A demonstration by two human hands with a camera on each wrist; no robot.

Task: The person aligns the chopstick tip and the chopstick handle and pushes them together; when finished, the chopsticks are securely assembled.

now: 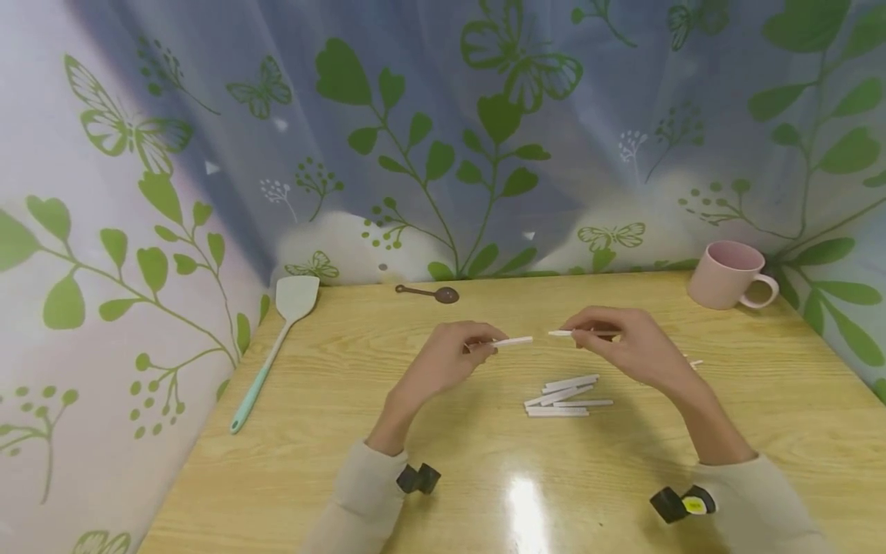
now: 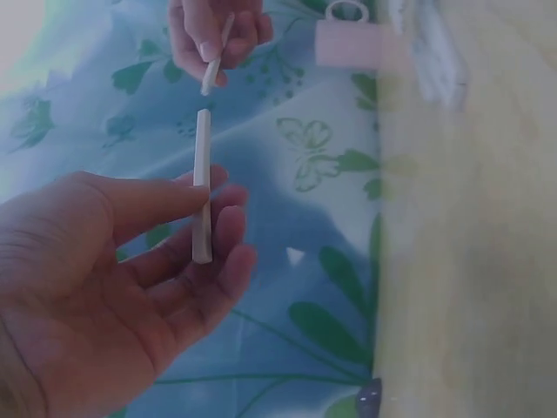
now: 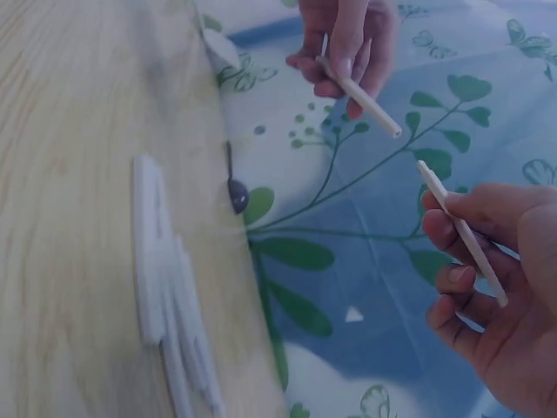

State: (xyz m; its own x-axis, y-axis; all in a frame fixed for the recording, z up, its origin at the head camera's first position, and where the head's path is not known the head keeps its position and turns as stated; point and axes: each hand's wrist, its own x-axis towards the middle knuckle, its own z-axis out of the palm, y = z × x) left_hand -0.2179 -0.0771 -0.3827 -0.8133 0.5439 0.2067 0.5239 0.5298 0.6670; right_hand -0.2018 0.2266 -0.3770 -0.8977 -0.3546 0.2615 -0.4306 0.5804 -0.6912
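My left hand (image 1: 448, 355) pinches a slim white stick (image 2: 202, 148) between thumb and fingers. In the right wrist view the near end of that stick shows a small hole. A second white stick (image 3: 477, 252), with a narrower tip, is pinched by my right hand (image 1: 633, 346). Both sticks are held above the table with their ends facing each other, a short gap between them. Below and between the hands, a loose pile of several white sticks (image 1: 567, 402) lies on the wooden table (image 1: 471, 469). Small white pieces (image 1: 695, 362) show partly behind the right forearm.
A pale spatula with a mint handle (image 1: 259, 388) lies along the table's left side. Near the back edge rests a small brown spoon (image 1: 446, 295). The pink mug (image 1: 723, 277) stands at the back right. A patterned curtain (image 1: 429, 138) hangs behind the table.
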